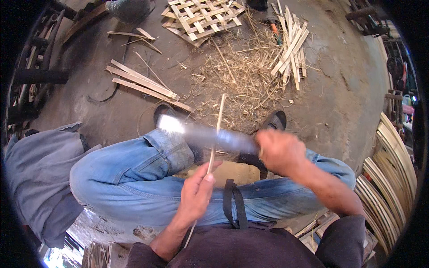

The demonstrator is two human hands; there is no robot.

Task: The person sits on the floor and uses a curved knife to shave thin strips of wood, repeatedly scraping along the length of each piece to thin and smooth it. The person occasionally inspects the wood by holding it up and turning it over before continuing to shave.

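Observation:
Between the thumb and fingers of my left hand (pixel 196 193) is a thin, pale strip of split wood, perhaps bamboo (pixel 220 114). It points up and away from me, and its lower end runs back past my wrist toward my shirt. My right hand (pixel 281 152) is closed on the handle of a large knife (pixel 232 140). The broad, shiny blade reaches left across the strip and is smeared by motion. Whether its edge touches the strip I cannot tell. A tan block (pixel 228 173) lies between my legs, beneath my hands.
Curly shavings (pixel 232 73) cover the floor ahead, beside a pile of pale slats (pixel 292 49). A woven lattice panel (pixel 205 18) lies at the far side. Flat wooden strips (pixel 145 82) are at left. Bundled long strips (pixel 389 178) stand at right; grey cloth (pixel 42 174) hangs at left.

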